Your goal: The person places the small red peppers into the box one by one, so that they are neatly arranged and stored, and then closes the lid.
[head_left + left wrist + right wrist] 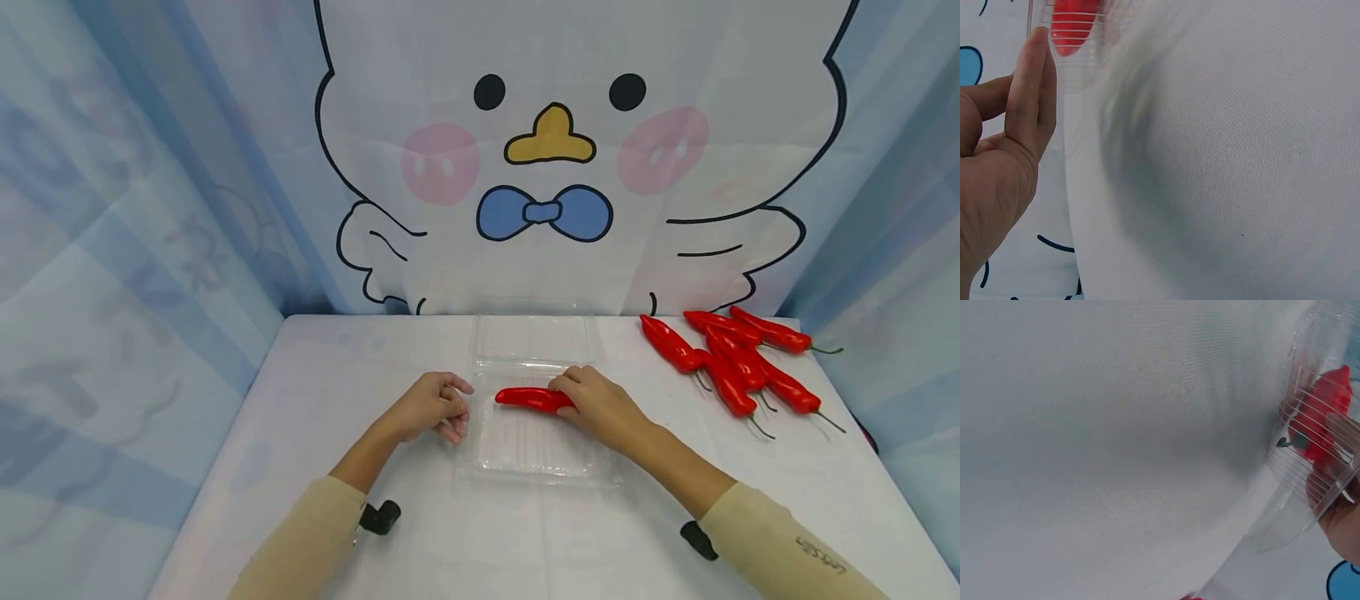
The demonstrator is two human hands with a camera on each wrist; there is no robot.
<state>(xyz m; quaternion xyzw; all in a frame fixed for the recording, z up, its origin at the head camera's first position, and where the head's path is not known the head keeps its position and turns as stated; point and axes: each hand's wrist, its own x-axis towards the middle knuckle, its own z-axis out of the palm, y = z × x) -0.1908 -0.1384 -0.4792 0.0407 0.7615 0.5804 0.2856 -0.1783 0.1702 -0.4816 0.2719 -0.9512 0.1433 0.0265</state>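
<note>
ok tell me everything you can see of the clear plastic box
The clear plastic box looks shiny and roughly rectangular, with ribbed walls. It lies open on the table, a panel, apparently its lid, extending from its far side. The right hand holds a red pepper over or in it. The left hand is by its left edge; whether either touches it is unclear.

You've got bare table (pixel 360 367) left of your left hand (pixel 429 408), and more in front of the clear tray (pixel 536 454). Going right, the tray's edge is in the way, then the red pepper (pixel 528 399) in your right hand (pixel 602 408). There's a narrow lane between tray and pepper pile (pixel 735 362), but your right forearm (pixel 678 468) crosses its near end, and past the open lid (pixel 536 340) the curtain (pixel 540 275) walls off the back
</note>
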